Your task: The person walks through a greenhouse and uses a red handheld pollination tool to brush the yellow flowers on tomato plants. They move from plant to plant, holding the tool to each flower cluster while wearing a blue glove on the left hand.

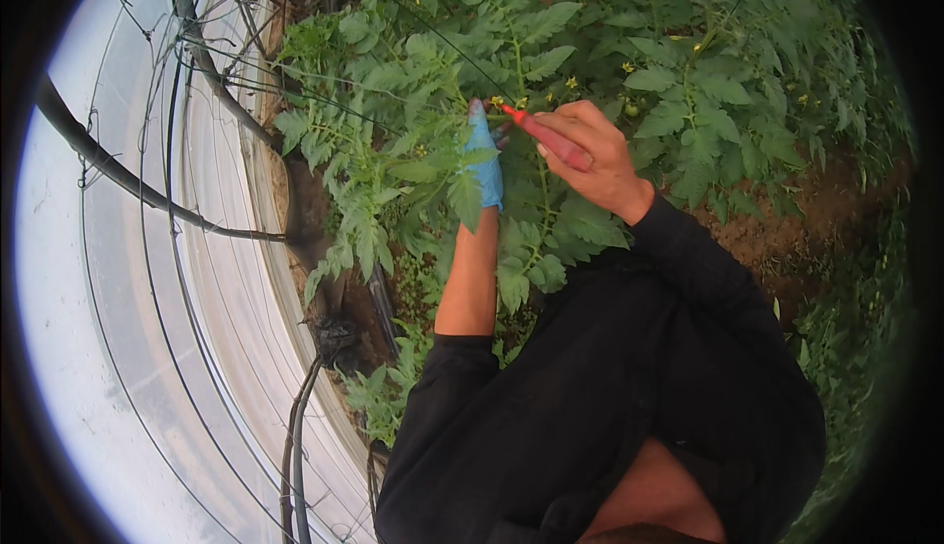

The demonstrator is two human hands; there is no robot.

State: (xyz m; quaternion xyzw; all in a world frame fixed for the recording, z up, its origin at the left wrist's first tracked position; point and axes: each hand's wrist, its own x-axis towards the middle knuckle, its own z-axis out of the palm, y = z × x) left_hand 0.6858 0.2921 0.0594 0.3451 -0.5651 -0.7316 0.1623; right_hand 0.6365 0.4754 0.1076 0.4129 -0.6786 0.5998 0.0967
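My left hand (484, 161), in a blue glove with stained bare fingertips, reaches up among tomato leaves. Its fingers lie on either side of a thin stem beside a cluster of yellow tomato flowers (521, 103). Leaves cover part of the hand, so its hold on the stem is unclear. My bare right hand (594, 157) grips a small red applicator bottle (557, 143). The bottle's narrow bright-red tip (509, 110) points left at the flowers, close to my left fingertips. Whether the tip touches a flower cannot be told.
Tomato plants (678, 87) crowd the front and right, with a green fruit (632, 110) showing. A dark support string (442, 35) slants down to the flowers. Along the left run plastic greenhouse sheeting (133, 286), wires and a curved pole (125, 172). Bare soil (782, 242) lies right.
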